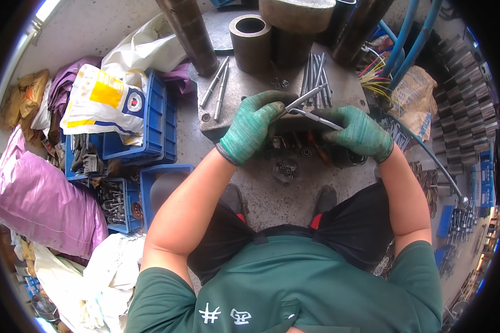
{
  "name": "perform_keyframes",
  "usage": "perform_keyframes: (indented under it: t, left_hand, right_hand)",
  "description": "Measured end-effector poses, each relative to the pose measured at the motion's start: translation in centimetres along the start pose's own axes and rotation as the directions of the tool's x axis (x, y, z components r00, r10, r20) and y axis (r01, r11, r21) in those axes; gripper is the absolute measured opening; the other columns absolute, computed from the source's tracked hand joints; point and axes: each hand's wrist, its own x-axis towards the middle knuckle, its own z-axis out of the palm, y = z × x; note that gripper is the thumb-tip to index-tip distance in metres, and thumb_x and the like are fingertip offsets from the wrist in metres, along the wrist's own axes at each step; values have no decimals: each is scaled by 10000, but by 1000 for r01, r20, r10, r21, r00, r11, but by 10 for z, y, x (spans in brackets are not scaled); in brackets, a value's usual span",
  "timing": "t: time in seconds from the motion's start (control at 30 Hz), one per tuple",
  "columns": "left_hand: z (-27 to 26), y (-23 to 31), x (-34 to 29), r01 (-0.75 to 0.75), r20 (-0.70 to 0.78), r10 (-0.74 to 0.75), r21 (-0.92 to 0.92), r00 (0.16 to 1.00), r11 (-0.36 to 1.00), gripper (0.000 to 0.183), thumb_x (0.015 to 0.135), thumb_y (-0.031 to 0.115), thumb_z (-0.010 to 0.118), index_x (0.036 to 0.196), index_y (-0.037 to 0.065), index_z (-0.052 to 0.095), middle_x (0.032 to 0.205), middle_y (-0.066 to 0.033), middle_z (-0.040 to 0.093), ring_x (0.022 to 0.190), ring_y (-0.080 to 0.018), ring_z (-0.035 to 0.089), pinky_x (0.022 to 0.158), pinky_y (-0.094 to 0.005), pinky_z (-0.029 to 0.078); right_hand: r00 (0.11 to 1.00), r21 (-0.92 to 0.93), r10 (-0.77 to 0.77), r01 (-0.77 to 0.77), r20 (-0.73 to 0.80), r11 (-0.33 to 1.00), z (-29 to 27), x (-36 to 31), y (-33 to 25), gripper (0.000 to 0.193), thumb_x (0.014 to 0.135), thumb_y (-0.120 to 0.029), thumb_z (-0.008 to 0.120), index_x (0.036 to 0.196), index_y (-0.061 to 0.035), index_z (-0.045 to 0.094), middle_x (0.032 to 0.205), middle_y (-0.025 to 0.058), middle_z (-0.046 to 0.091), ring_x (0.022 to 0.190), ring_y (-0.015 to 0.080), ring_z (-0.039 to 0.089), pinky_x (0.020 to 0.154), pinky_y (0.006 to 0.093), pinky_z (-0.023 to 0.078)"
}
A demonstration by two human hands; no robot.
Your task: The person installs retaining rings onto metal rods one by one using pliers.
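Note:
Green knitted gloves cover both hands, which are raised over the front edge of a thick steel plate (241, 83). My left hand (250, 123) is closed, with thumb and fingers pinching the end of a slim metal rod (310, 96) that slants up to the right. My right hand (361, 132) grips a second stepped metal rod (321, 120), whose thin tip points at my left fingertips. The two rods nearly meet there; whether they touch I cannot tell. Two similar rods (221, 91) lie on the plate's left side. A bunch of several more rods (318, 72) rests behind my hands.
A hollow steel cylinder (250, 47) and a heavy round block (297, 15) stand on the plate between two thick columns (190, 36). Blue crates (160, 119) with metal parts and sacks are at left. Stacked metal parts (455, 111), blue hoses (408, 33) and coloured wires (379, 77) are at right.

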Motion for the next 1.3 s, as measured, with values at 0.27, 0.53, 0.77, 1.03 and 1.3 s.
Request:
perform_keyframes:
  t: [0.27, 0.53, 0.77, 1.03, 1.3]
  left_hand:
    - [1, -8, 5, -162, 2, 163, 139, 987, 977, 402, 1009, 139, 560, 1347, -50, 667, 1115, -125, 756, 885, -109, 690, 763, -237, 562]
    - [-2, 1, 1, 67, 46, -64, -50, 997, 997, 489, 950, 63, 467, 1389, -92, 616, 1195, -201, 740, 1050, -211, 719, 948, -322, 585]
    - [-4, -13, 8, 71, 66, -51, -356, 997, 932, 551, 921, 35, 423, 1429, -127, 559, 1294, -274, 699, 1130, -299, 732, 987, -347, 608]
    - [-6, -11, 7, 136, 146, -73, -491, 987, 861, 513, 945, 52, 440, 1423, -69, 579, 930, -122, 732, 535, -91, 536, 490, -201, 463]
    - [-11, -17, 11, 212, 166, -139, -597, 976, 774, 520, 957, 156, 481, 1398, -102, 580, 857, -133, 716, 436, -113, 434, 417, -234, 389]
  right_hand:
    - [1000, -26, 6, -6, 2, 1000, 4, 3, 4, 587, 876, -39, 665, 1463, -39, 629, 961, 72, 750, 824, 114, 676, 784, 305, 566]
    - [999, 46, 9, -11, 49, 999, 10, 6, 6, 586, 896, -26, 640, 1479, -74, 622, 851, 55, 713, 555, 124, 654, 527, 287, 548]
    - [999, 36, 19, -20, 50, 999, 10, 10, 9, 585, 894, -22, 642, 1477, -67, 616, 856, 66, 728, 522, 131, 655, 493, 293, 546]
    - [997, 104, 25, -33, 72, 994, 11, 11, 10, 588, 892, -9, 651, 1478, -34, 603, 897, 84, 745, 505, 126, 651, 468, 280, 538]
    - [975, -292, -173, 126, -141, 948, 34, 6, 1, 637, 899, -95, 710, 1518, -37, 566, 1208, 114, 743, 1117, 192, 687, 957, 342, 562]
